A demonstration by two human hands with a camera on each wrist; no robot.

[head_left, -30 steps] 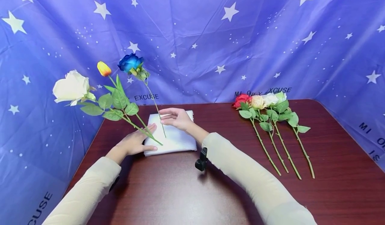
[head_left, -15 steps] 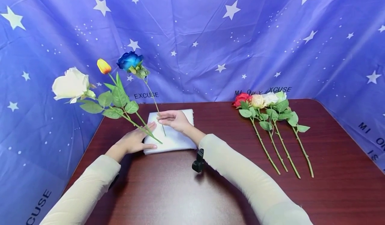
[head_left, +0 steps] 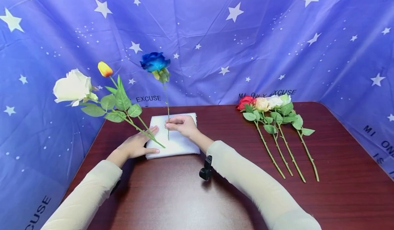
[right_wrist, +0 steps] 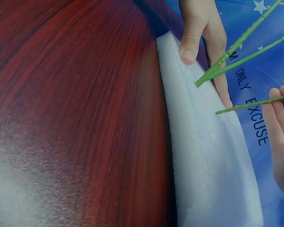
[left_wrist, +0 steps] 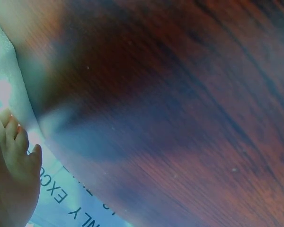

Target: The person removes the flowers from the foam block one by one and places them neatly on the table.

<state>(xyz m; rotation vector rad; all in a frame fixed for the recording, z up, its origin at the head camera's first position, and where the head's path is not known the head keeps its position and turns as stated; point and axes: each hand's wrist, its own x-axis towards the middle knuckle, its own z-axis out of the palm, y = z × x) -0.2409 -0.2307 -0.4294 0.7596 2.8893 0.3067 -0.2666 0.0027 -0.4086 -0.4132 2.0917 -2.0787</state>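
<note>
My right hand (head_left: 184, 125) pinches the thin stem of a blue rose (head_left: 155, 62), which stands nearly upright over a white foam block (head_left: 181, 143). In the right wrist view the stem's lower end meets the foam block (right_wrist: 213, 156). My left hand (head_left: 135, 145) rests on the block's left side, thumb at the front and fingers spread behind. Beside that hand, a white rose (head_left: 74, 87) and a yellow-orange tulip (head_left: 105, 69) lean left, their stems crossing and meeting the foam. The left wrist view shows mostly table, with part of my left hand (left_wrist: 14, 170) at its edge.
On the right of the dark red table (head_left: 234, 189) lie a red rose (head_left: 246, 103), a peach rose (head_left: 262, 104) and pale roses (head_left: 274, 102), stems pointing toward me. A blue star-printed curtain (head_left: 197, 25) surrounds the table's back and sides.
The blue rose has swung right, from leaning left to nearly upright, as my right hand's fingers closed on its stem. My left hand stays on the foam block.
</note>
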